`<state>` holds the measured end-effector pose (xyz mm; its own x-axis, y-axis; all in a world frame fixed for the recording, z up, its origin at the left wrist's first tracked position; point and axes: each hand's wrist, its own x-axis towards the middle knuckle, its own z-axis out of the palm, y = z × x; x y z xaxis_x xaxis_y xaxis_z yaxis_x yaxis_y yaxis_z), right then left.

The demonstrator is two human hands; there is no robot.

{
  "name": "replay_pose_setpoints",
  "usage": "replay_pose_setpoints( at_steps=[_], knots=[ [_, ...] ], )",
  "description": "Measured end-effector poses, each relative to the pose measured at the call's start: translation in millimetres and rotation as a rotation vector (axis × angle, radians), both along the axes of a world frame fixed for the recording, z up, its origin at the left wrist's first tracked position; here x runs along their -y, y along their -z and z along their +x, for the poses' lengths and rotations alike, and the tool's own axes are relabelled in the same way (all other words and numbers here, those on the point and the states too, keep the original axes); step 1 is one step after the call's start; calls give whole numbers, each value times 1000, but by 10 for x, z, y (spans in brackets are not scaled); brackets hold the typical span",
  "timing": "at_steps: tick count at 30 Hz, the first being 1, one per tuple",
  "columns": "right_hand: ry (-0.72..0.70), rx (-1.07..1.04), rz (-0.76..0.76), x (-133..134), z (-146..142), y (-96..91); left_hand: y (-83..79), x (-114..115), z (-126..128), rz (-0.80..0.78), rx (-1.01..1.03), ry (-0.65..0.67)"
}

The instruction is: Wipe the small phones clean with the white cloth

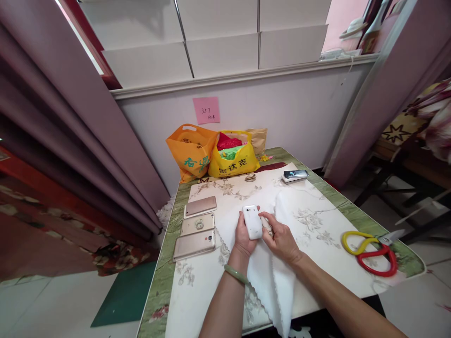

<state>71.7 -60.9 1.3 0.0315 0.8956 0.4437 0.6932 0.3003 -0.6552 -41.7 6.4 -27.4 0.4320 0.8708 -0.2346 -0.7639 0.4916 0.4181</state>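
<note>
Phone [252,224] in left grip [242,240]

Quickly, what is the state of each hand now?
Left hand: closed around the white phone.
Right hand: partly open beside it; contact cannot be told.

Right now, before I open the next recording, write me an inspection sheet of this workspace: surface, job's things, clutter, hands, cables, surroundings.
Surface: green marbled table under a pale floral cover.
Job's things: white phone, back facing the camera; white cloth beneath the hands.
Clutter: three phones lined up at left; dark-screened phone at far right; scissors near the right edge; orange bag and yellow bag at the back.
Hands: left hand holds the white phone; right hand is beside it, contact unclear.
Cables: thin white cord at the windowsill.
Surroundings: purple curtains on both sides; pink note on the wall.
</note>
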Motion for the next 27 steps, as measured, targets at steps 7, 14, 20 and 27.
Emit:
replay_pose_setpoints(
  at_steps=[7, 14, 20, 27],
  knots=[
    [34, 46, -4, -1, -3, 56, -9, -2, -17, -9, 7, -12],
    [30, 41, 23, -14, -13, 4, -12, -12, -1, -48, 22, -9],
    [34, 70, 7, -4, -3, 22, -21, 1, -10, -27, 6, 6],
    [35, 67, 55, 13, 6, 48, -69, 18, -12, -49, -15, -3]
  ],
)
